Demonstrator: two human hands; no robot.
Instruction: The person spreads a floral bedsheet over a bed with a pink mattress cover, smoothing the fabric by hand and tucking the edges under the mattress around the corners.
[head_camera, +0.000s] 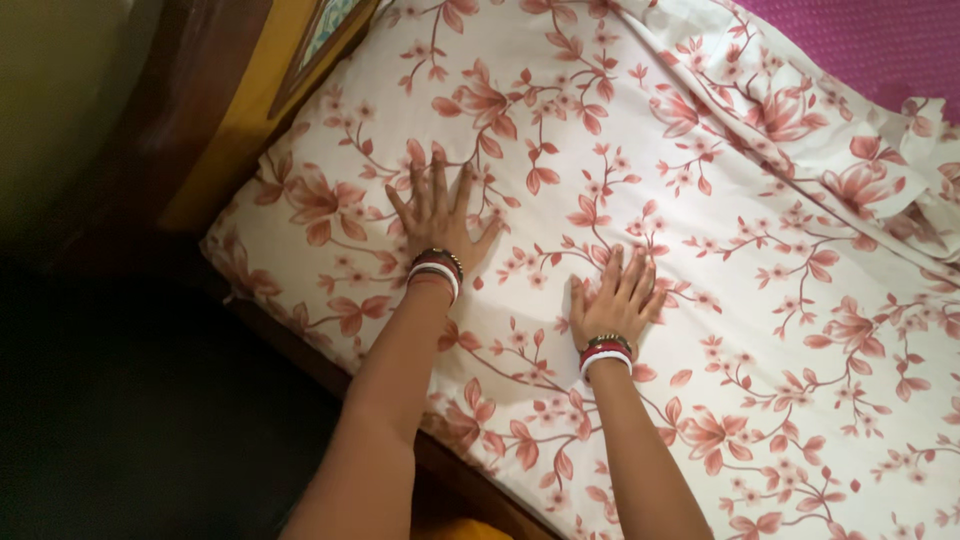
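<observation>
A white cotton bedsheet printed with reddish-pink flowers and leafy stems (700, 260) covers the mattress, filling most of the view from the near left corner to the far right. The left hand (436, 212) lies flat on it near the left edge, fingers spread wide, holding nothing. The right hand (614, 300) presses palm-down just to the right and nearer, fingers open, also gripping nothing. Red, white and gold bangles (437, 269) circle both wrists. A dark wooden headboard (215, 110) stands far left; a magenta textured cloth (880, 45) shows far right.
</observation>
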